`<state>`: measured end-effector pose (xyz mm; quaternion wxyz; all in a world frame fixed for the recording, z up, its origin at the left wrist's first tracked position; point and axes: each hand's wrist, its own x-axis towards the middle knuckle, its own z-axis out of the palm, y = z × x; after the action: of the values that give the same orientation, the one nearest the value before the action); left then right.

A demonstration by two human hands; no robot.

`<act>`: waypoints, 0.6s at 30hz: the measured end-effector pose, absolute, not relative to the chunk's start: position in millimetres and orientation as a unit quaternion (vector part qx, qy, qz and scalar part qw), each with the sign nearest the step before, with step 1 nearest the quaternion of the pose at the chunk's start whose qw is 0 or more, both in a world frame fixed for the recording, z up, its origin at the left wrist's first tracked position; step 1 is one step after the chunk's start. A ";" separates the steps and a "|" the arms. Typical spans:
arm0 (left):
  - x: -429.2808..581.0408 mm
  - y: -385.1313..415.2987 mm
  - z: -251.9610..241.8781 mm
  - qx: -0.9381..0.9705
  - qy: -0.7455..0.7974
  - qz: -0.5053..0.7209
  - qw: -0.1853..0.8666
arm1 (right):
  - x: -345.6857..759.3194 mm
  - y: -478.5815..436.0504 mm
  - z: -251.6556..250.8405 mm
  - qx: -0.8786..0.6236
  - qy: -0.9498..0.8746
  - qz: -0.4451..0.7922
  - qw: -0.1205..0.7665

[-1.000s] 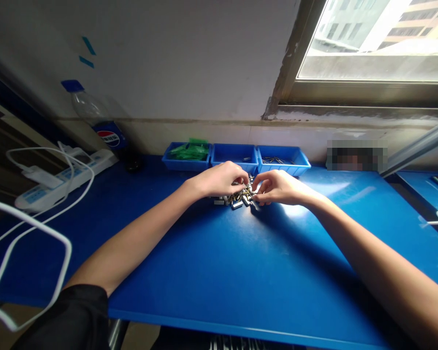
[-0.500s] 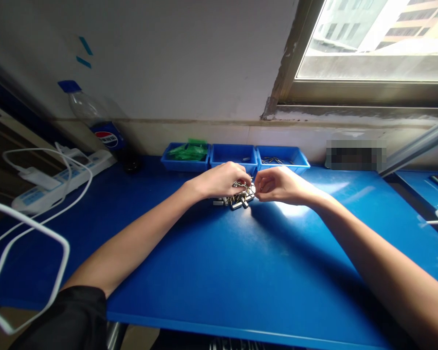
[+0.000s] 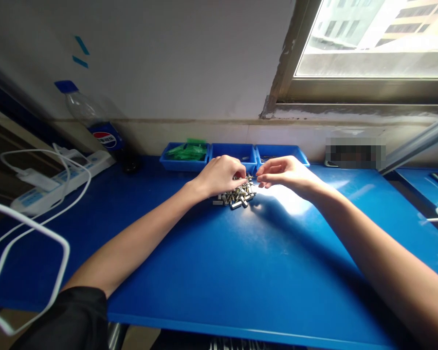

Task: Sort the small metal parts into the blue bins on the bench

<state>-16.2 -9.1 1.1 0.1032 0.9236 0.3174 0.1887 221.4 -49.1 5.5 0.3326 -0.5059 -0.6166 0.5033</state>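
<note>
A heap of small metal parts [image 3: 237, 198], silvery blocks mixed with brass-coloured screw-like pieces, lies on the blue table. My left hand [image 3: 223, 174] is over the heap's back left side, fingers curled down and closed; what they grip, if anything, is hidden. Just right of the heap, my right hand [image 3: 282, 171] is raised off the table, with thumb and fingertips brought together in a pinch pointing left. Whatever sits in that pinch is too small to name. A narrow gap separates the two hands.
Behind the hands stand three blue bins: the left bin [image 3: 184, 166] with green packets [image 3: 186, 150], the middle bin [image 3: 232, 149] with a small piece, the right bin [image 3: 295, 150] with thin metal pieces. A cola bottle [image 3: 105, 136], power strip [image 3: 63, 182] and white cables stand left.
My right hand has lifted slightly up and away from the heap, its fingers less curled. The left hand has shifted a little left and up, uncovering more of the parts.
</note>
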 end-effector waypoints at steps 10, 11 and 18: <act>-18.3 -10.1 2.3 0.935 0.289 0.111 0.173 | 247.7 -39.1 10.1 -0.582 -0.655 0.351 0.329; -18.4 -10.1 2.6 0.934 0.293 0.111 0.172 | 250.7 -38.1 8.8 -0.586 -0.685 0.321 0.289; -18.3 -10.9 4.5 0.934 0.282 0.120 0.183 | 246.2 -36.7 -7.9 -0.569 -0.802 0.132 0.127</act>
<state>-18.3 -10.9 4.5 0.1831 0.9340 0.2825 0.1199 246.2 -36.7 -7.9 0.1266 -0.5690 -0.8018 0.1317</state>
